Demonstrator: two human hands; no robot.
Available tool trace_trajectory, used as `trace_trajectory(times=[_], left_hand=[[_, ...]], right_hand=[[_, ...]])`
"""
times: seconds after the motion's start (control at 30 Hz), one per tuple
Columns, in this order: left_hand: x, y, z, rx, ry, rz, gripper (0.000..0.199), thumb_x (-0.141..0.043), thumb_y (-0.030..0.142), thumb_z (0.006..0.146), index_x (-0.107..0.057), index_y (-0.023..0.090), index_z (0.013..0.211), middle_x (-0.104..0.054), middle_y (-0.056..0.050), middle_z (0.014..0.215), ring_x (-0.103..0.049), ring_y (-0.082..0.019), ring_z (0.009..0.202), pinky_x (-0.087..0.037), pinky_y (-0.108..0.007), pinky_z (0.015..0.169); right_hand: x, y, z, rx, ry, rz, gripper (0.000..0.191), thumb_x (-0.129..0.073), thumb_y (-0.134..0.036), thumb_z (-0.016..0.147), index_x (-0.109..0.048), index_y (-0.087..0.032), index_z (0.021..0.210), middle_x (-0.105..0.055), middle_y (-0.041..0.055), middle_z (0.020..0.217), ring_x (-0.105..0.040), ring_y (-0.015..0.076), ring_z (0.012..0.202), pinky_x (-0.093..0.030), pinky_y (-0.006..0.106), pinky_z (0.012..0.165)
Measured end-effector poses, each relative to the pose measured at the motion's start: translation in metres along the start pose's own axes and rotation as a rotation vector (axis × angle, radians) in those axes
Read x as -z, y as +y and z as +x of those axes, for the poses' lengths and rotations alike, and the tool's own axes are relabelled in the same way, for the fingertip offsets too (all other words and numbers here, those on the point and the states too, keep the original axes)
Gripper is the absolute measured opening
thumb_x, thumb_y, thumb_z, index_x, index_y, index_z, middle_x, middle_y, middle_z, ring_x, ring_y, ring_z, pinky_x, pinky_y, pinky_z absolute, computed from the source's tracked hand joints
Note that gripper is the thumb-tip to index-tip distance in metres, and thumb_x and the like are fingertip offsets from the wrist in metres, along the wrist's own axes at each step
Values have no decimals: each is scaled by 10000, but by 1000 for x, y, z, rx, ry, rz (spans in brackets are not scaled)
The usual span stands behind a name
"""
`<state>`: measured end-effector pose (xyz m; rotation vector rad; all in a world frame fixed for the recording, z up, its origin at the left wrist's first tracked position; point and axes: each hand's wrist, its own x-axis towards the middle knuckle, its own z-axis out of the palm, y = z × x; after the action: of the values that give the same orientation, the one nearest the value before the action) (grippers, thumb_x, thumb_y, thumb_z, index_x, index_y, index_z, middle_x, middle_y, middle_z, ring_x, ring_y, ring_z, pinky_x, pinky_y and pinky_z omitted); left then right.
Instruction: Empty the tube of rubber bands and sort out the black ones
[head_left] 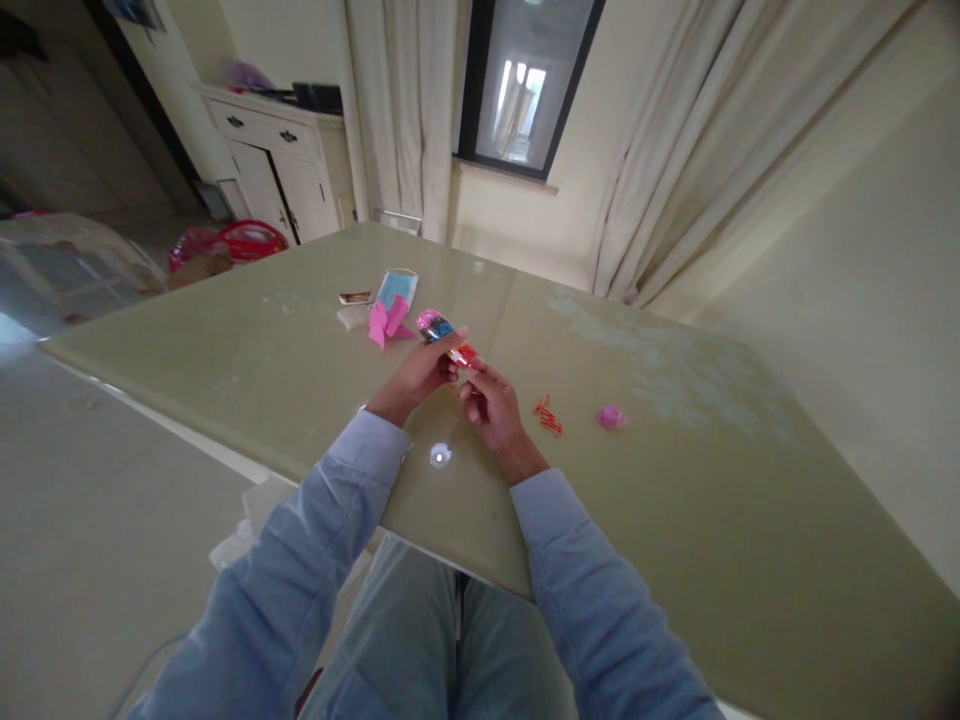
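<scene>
A small, shiny tube-like packet [442, 332], pink at its far end, blue in the middle and red at the near end, is held above the table between both hands. My left hand [424, 375] is closed around its middle, thumb along the top. My right hand [491, 398] pinches the red near end. What is inside the packet cannot be made out. Right of my right hand lies a small pile of thin orange-red pieces [548, 415], and beyond it a pink round lump [611, 417]. Pink paper-like pieces [388, 322] lie past my left hand.
The greenish glass-topped table [675, 520] reflects a lamp near my wrists. A blue face mask [397, 288], a small dark-patterned strip [355, 298] and a whitish piece [352, 318] lie at the far left. A white cabinet [277, 150] and curtains [401, 120] stand behind.
</scene>
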<state>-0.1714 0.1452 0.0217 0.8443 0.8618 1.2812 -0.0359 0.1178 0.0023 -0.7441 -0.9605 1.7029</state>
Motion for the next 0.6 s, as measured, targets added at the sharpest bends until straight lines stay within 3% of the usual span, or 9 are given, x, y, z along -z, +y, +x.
trace_trajectory(times=[0.23,0.6], left_hand=[[-3,4,-3,67,-53,-5,443,-749,531,785,-570,159,624,-557,6,547,-497,-80,462,-419,-217,461],[3,3,3,92,0,-16,412,-788,526,748,-622,160,658,-551,9,542,-502,-89,465,-471,-226,491]], right_hand=[[4,1,0,48,35,-90,346,-807,-427,699,-723,-181,927,-761,2,746,-535,46,370,-381,153,327],[18,-12,-3,55,65,-295,337,-790,-416,718,-702,-175,936,-792,53,865,-652,99,431,-451,161,362]])
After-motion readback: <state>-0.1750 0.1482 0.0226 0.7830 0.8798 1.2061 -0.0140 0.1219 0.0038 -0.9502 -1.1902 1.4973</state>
